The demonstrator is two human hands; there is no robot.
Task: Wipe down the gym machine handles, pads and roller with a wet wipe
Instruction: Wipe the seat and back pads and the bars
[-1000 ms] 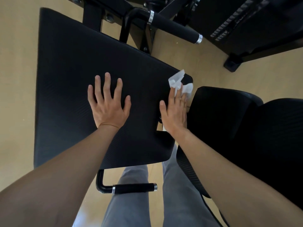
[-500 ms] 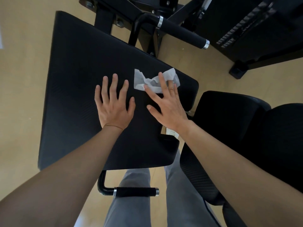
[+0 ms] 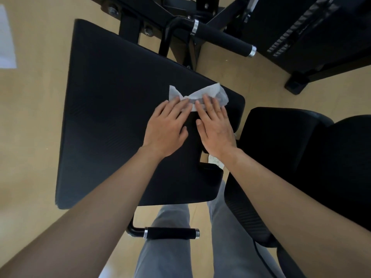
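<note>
Wet wipe (image 3: 200,95): near edge hidden under fingertips of both hands. White sheet (image 3: 6,37) on floor cut off at left frame edge. Label (image 3: 215,162) under right wrist unreadable.

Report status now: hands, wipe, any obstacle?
Left hand and right hand flat, fingers pressing the wet wipe on the large pad. Nothing in the way.

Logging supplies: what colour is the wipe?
White, slightly translucent; the wipe shows clearly in the head view against the black pad.

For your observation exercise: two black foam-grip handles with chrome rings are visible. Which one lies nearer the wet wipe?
The upper handle, beyond the big pad's far edge. The lower handle sits by the person's legs, much farther from the wet wipe.
</note>
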